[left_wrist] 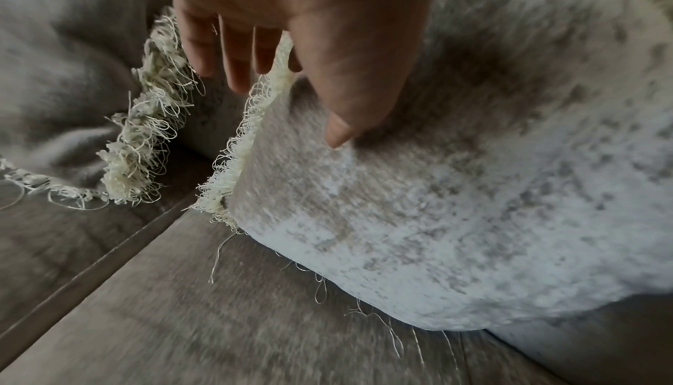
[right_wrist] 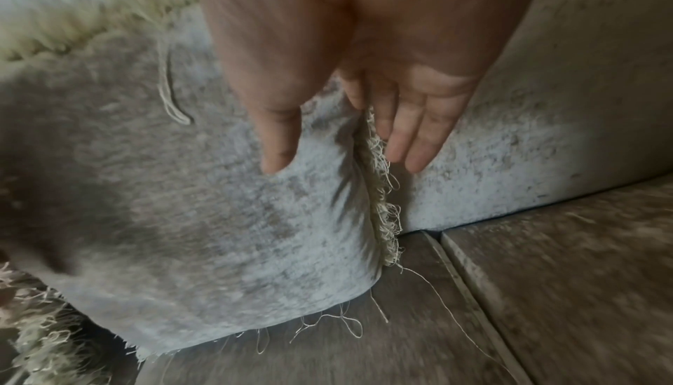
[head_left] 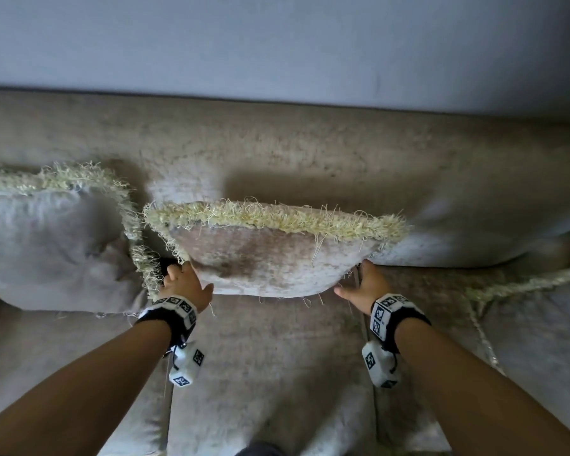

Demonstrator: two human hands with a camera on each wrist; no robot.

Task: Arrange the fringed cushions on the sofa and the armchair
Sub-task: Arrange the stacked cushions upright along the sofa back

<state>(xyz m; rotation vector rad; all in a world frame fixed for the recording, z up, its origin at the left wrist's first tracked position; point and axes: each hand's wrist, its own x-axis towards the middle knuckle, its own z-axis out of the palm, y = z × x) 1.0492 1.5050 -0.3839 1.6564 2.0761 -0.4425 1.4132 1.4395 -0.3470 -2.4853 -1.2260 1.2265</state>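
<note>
A grey cushion with a cream fringe [head_left: 277, 258] stands upright on the sofa seat [head_left: 270, 357], leaning toward the backrest [head_left: 310, 153]. My left hand [head_left: 185, 281] holds its left edge: in the left wrist view the thumb presses the cushion's [left_wrist: 473, 189] front face and the fingers [left_wrist: 236, 74] reach behind the fringe. My right hand [head_left: 362, 284] holds the right edge the same way, thumb on the cushion's [right_wrist: 163, 189] front face and fingers [right_wrist: 411, 146] behind the fringe. A second fringed cushion [head_left: 53, 245] leans at the left, close beside the first.
A third fringed cushion [head_left: 540, 311] lies at the right end of the seat. A seam between seat pads [right_wrist: 473, 290] runs just right of the held cushion. A plain pale wall [head_left: 277, 44] rises behind the sofa.
</note>
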